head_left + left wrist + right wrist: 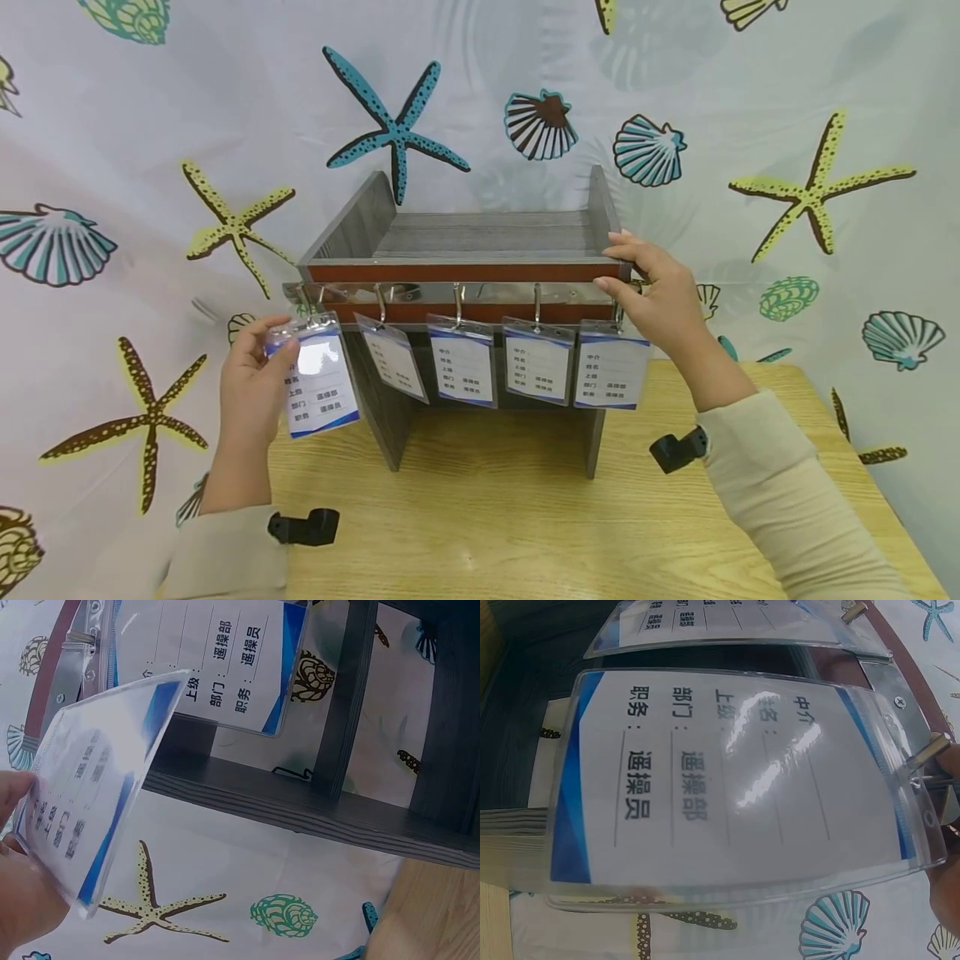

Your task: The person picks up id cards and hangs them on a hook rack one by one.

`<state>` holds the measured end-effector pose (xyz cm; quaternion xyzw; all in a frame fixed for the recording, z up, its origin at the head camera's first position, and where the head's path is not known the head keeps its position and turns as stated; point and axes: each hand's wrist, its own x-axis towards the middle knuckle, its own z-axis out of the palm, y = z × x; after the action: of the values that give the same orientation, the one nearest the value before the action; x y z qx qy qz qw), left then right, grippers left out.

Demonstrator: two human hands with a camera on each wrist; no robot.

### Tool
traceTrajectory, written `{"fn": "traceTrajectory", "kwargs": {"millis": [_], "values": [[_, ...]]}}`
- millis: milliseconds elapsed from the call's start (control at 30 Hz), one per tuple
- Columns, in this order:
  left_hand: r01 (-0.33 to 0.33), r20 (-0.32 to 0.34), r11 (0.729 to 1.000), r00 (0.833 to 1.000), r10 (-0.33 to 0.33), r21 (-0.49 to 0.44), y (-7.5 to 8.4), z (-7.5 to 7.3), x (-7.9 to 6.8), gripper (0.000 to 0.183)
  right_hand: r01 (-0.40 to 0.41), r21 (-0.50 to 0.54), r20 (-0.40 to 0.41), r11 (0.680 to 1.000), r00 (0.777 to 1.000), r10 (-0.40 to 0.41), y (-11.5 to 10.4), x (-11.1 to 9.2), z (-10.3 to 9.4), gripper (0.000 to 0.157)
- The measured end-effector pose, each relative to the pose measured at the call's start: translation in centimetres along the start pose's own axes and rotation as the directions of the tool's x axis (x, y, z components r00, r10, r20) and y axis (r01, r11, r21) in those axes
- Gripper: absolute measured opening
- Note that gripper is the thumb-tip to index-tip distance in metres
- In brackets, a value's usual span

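Observation:
My left hand pinches a clear-sleeved badge by its upper left edge, thumb in front. This badge is beside the leftmost hook; I cannot tell whether it hangs on it. In the left wrist view the same badge is tilted and carries a bright glare. My right hand grips the front right corner of the grey wooden shelf, fingers over the top and thumb on the front. Just below it hangs the rightmost badge, seen close up in the right wrist view.
Several more badges hang from hooks on a metal rail along the shelf's front. The second from the left is turned sideways. The shelf stands on a wooden table before a cloth printed with starfish and shells.

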<state>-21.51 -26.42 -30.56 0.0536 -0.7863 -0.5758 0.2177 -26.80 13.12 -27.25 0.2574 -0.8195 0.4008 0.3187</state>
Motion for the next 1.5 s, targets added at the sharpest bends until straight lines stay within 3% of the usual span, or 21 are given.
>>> {"fn": "traceTrajectory", "kwargs": {"millis": [200, 433, 667, 900, 1233, 1500], "values": [[0.07, -0.059, 0.998, 0.996, -0.07, -0.003, 0.1, 0.1, 0.0, 0.029, 0.013, 0.014, -0.008, 1.0, 1.0, -0.013, 0.2, 0.0, 0.1, 0.03], [0.086, -0.067, 0.995, 0.994, -0.083, 0.045, -0.2, 0.1, 0.4, 0.03, -0.003, 0.022, -0.006, 1.0, 1.0, 0.003, 0.2, -0.1, 0.0, 0.03], [0.033, -0.053, 0.999, 0.998, -0.033, -0.014, -0.8, 0.8, 1.2, 0.028, -0.004, 0.017, -0.01, 1.0, 1.0, 0.004, 0.3, -0.1, -0.1, 0.031], [0.012, -0.082, 0.998, 0.997, -0.007, 0.065, -1.3, 1.1, 1.6, 0.027, 0.004, 0.013, -0.006, 1.0, 1.0, -0.003, 0.4, -0.1, -0.1, 0.03], [-0.059, -0.12, 0.997, 0.991, 0.053, -0.047, -1.8, 1.7, 2.5, 0.021, 0.006, 0.022, -0.005, 1.0, 1.0, -0.006, 0.3, 0.0, 0.1, 0.031], [-0.051, -0.127, 0.993, 0.991, 0.037, -0.106, -2.0, 1.8, 2.6, 0.021, -0.02, 0.022, 0.003, 1.0, 1.0, 0.02, 0.2, 0.0, 0.0, 0.03]]}}
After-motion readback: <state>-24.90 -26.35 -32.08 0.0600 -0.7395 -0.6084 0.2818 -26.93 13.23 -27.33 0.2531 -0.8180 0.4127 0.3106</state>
